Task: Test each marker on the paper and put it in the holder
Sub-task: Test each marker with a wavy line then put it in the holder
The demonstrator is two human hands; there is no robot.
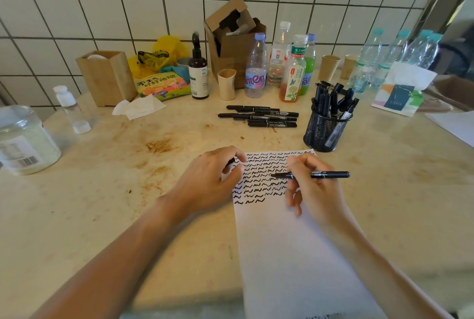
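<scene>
The right hand [314, 187] pinched a black marker [311, 175] between thumb and fingers, with its bare tip pointing left over the paper [289, 254]. Whether the tip touched the sheet could not be told. The left hand [213, 180] lay on the left edge of the paper, its fingers curled around a small dark thing [232, 160], probably the cap of this marker, though most of it was hidden.

The upper part of the paper, between and just beyond the two hands, was full of black wavy test lines; the lowest row ended short, left of the right hand, and the part below the hands was blank.

The step in hand seemed to be the testing of this marker. The next move probably called for one short stroke, then bringing both hands together to close the cap, then lifting the marker to the mesh holder [324, 133], which stood just beyond the right hand and already held many markers. The opening looked crowded, so careful aiming would be needed. A small pile of untested markers [259, 116] lay on the tabletop [102, 216] farther beyond the hands.
</scene>
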